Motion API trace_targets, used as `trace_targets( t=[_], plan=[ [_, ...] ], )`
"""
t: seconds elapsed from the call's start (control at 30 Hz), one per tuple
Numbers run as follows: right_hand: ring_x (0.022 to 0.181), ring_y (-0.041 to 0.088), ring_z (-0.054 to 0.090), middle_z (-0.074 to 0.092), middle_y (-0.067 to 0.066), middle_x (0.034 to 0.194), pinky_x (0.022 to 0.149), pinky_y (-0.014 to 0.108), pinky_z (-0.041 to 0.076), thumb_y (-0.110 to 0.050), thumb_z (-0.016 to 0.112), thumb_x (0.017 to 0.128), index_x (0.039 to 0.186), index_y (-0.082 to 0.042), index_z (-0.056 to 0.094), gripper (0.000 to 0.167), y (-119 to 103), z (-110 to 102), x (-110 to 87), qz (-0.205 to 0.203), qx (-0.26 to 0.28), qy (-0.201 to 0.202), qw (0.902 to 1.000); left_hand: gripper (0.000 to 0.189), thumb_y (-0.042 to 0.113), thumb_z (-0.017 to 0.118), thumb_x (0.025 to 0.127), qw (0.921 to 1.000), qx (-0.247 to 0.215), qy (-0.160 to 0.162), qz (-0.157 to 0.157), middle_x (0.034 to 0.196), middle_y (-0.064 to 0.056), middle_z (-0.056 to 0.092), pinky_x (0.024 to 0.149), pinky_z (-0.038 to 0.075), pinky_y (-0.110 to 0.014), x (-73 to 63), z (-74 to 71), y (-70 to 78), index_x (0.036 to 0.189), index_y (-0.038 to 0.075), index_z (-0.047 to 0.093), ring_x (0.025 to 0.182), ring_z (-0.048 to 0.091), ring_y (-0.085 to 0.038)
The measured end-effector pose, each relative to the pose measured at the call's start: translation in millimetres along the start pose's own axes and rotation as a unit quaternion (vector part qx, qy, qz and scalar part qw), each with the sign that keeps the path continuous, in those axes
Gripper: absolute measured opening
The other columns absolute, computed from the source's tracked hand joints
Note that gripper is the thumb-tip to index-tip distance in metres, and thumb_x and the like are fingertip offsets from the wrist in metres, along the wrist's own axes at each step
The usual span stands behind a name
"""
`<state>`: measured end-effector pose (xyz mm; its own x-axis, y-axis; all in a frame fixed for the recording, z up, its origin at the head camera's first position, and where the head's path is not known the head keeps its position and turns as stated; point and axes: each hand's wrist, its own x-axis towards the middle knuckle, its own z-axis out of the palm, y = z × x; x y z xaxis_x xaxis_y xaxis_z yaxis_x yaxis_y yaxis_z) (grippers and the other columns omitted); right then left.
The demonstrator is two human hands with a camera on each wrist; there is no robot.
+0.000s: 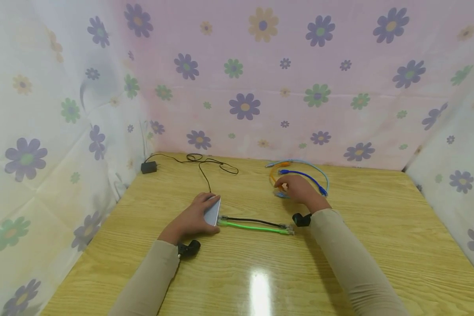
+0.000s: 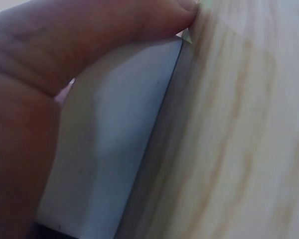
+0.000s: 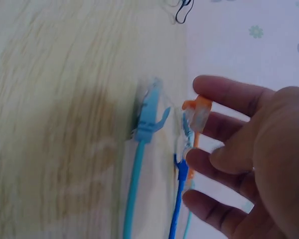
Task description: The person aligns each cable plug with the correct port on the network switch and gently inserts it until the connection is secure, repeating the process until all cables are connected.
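Note:
A flat white box (image 1: 212, 214) lies at the left middle of the table. My left hand (image 1: 195, 218) grips its sides, with fingers at the far edge and thumb at the near edge. In the left wrist view, the box's pale top (image 2: 117, 134) fills the gap beside the thumb. A black network cable (image 1: 256, 220) and a green one (image 1: 253, 227) run side by side from its right end. At the orange network cable (image 1: 272, 173), my right hand (image 1: 298, 188) has loosely bent fingers spread around the orange plug (image 3: 198, 113); the thumb stands apart from it.
A dark blue cable (image 1: 306, 175) and a light blue cable (image 1: 320, 167) curve around the right hand. A light blue plug (image 3: 148, 117) lies nearer the camera. At the back left sits a black power adapter (image 1: 149, 167), its thin cord (image 1: 205, 175) running to the box. Flowered cloth (image 1: 260, 79) surrounds the table.

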<state>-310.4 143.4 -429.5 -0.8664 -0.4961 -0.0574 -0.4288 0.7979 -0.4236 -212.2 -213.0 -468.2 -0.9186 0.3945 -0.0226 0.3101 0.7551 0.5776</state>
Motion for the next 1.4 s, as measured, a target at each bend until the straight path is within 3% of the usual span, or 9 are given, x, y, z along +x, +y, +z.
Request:
trace_targets(
  t=[0.1,0.4,0.6,0.83,1.03,1.13,1.23,1.4],
  plan=[
    [0.114,0.03,0.059,0.067,0.007,0.118,0.091,0.045,0.049,0.009,0.037,0.095,0.119,-0.013,0.07,0.045,-5.9,-1.8,0.2,-0.022,-0.005,0.009,0.9997,0.101,0.043,0.083,0.069,1.0,0.002,0.0,0.003,0.157,-0.007,0.025,0.092,0.043,-0.043,-0.2,0.2,-0.5,0.153,0.022,0.031,0.134,0.033,-0.03],
    [0.112,0.028,0.062,0.067,0.007,0.122,0.092,0.043,0.05,-0.006,0.058,0.095,0.122,-0.012,0.067,0.029,-24.4,-8.7,-0.5,-0.083,-0.045,0.053,0.9942,0.101,0.044,0.083,0.069,1.0,0.0,0.001,0.007,0.157,-0.007,0.025,0.092,0.043,-0.044,0.4,0.5,-1.4,0.153,0.022,0.031,0.133,0.033,-0.03],
    [0.103,0.024,0.066,0.068,0.005,0.119,0.085,0.041,0.052,-0.013,0.062,0.094,0.12,-0.014,0.067,0.026,-36.0,-8.9,-1.6,-0.105,-0.071,0.082,0.9885,0.101,0.044,0.083,0.069,1.0,-0.002,0.001,0.006,0.157,-0.006,0.025,0.093,0.043,-0.044,-0.1,0.7,-2.5,0.153,0.023,0.032,0.133,0.033,-0.029],
    [0.092,0.022,0.068,0.066,0.004,0.111,0.076,0.037,0.053,-0.015,0.064,0.093,0.112,-0.015,0.065,0.019,-45.3,-3.9,-4.9,-0.133,-0.064,0.121,0.9816,0.102,0.045,0.083,0.068,1.0,-0.001,0.002,0.005,0.157,-0.006,0.025,0.092,0.043,-0.043,-0.4,1.1,-3.7,0.153,0.023,0.032,0.132,0.034,-0.029],
    [0.087,0.024,0.061,0.06,0.005,0.103,0.072,0.037,0.049,-0.012,0.069,0.089,0.106,-0.016,0.067,0.018,-46.1,3.8,-4.3,-0.161,-0.069,0.162,0.971,0.102,0.046,0.083,0.068,1.0,-0.001,0.002,0.004,0.157,-0.005,0.024,0.091,0.044,-0.043,0.7,1.4,-4.7,0.153,0.025,0.031,0.131,0.035,-0.029],
    [0.093,0.027,0.056,0.058,0.005,0.103,0.078,0.042,0.046,-0.013,0.073,0.085,0.1,-0.019,0.07,0.016,-45.5,7.4,-2.4,-0.184,-0.085,0.193,0.9601,0.102,0.047,0.082,0.068,1.0,0.0,0.003,0.005,0.157,-0.005,0.025,0.09,0.044,-0.043,1.6,1.8,-5.6,0.153,0.025,0.031,0.131,0.035,-0.029],
    [0.11,0.031,0.054,0.059,0.008,0.114,0.09,0.05,0.042,-0.016,0.075,0.083,0.096,-0.02,0.069,0.015,-46.2,9.4,-1.7,-0.197,-0.094,0.207,0.9537,0.102,0.048,0.082,0.068,1.0,-0.001,0.002,0.005,0.157,-0.004,0.024,0.091,0.044,-0.043,2.0,2.2,-6.3,0.153,0.026,0.031,0.132,0.034,-0.029],
    [0.131,0.03,0.047,0.061,0.006,0.129,0.108,0.057,0.03,-0.018,0.074,0.085,0.096,-0.02,0.064,0.015,-50.1,11.0,-1.3,-0.191,-0.082,0.178,0.9617,0.102,0.047,0.082,0.068,1.0,0.0,0.001,0.006,0.157,-0.005,0.024,0.091,0.043,-0.044,1.2,1.7,-5.8,0.153,0.026,0.031,0.133,0.033,-0.029]
  ],
)
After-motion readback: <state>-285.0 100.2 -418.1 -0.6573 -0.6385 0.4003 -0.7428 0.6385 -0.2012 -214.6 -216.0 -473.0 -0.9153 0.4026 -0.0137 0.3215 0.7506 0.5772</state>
